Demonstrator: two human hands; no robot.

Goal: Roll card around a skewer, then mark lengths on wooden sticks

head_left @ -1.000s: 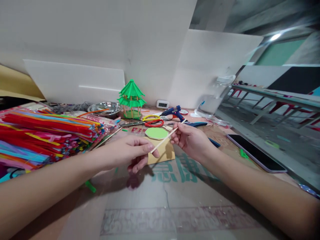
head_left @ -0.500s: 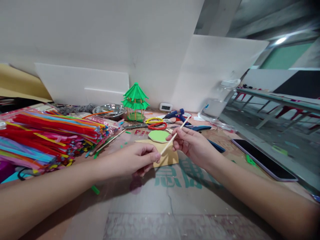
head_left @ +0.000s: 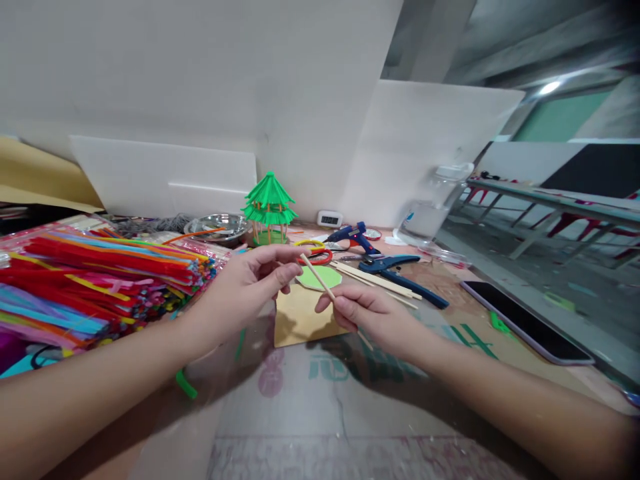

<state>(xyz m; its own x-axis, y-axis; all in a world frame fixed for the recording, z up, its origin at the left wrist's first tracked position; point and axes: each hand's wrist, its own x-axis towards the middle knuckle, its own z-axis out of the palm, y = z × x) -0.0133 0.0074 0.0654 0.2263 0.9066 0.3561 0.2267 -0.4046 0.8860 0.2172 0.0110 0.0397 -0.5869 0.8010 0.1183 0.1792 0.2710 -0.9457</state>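
A thin pale wooden stick [head_left: 318,277] slants between my two hands above the table. My right hand [head_left: 367,308] pinches it between thumb and fingers, and its lower end sticks out beneath that hand. Around the upper tip curl the thumb and forefinger of my left hand [head_left: 255,280], in a loose pinch. Below them lies a tan card square [head_left: 295,320], with a light green many-sided piece [head_left: 327,277] at its far edge. Several flat wooden strips [head_left: 380,280] rest just beyond my right hand.
A small green-roofed pavilion model [head_left: 270,207] stands at the back beside a digital timer [head_left: 330,219]. Bundled pipe cleaners [head_left: 100,280] cover the left side. To the right are a blue glue gun [head_left: 353,235], blue-handled cutters [head_left: 400,270], a water bottle [head_left: 427,207] and a phone [head_left: 520,320].
The stick's slant has reversed, with its upper end now toward my left hand. My left hand has risen to that end; my right hand has lowered along the stick, uncovering the strips behind.
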